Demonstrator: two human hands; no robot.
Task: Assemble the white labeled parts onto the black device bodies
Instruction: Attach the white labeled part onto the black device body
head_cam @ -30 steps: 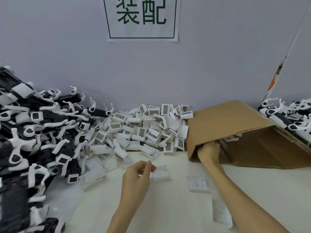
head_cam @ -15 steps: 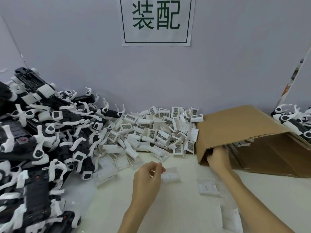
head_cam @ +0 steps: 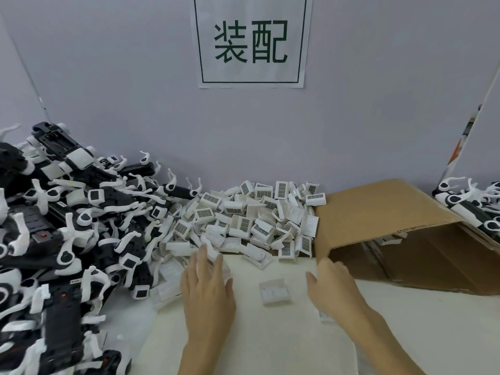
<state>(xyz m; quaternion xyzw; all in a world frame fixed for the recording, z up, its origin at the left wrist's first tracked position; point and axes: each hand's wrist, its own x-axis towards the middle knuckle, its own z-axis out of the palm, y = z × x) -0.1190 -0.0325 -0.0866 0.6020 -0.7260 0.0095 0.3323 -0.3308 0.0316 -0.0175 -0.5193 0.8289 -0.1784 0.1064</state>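
A heap of white labeled parts (head_cam: pixel 254 217) with barcode stickers lies against the back wall. To the left is a big pile of black device bodies (head_cam: pixel 67 239) with white clips. My left hand (head_cam: pixel 207 288) reaches forward with straight, motion-blurred fingers to the near edge of the white heap; I cannot tell whether it touches a part. My right hand (head_cam: pixel 332 288) hovers with relaxed fingers over the table, holding nothing. One white part (head_cam: pixel 274 291) lies on the table between my hands. Another white part (head_cam: pixel 326 316) peeks out under my right wrist.
A brown cardboard box (head_cam: pixel 378 220) lies on its side at the right, its opening toward me. More black-and-white devices (head_cam: pixel 470 201) are stacked behind it at the far right. A paper sign (head_cam: pixel 251 41) hangs on the grey wall. The table (head_cam: pixel 270 347) is cream-coloured.
My right hand has come out of the box mouth and now hovers over the table. My left hand let go of the white part it pinched and moved forward to the heap. The view shifted left.
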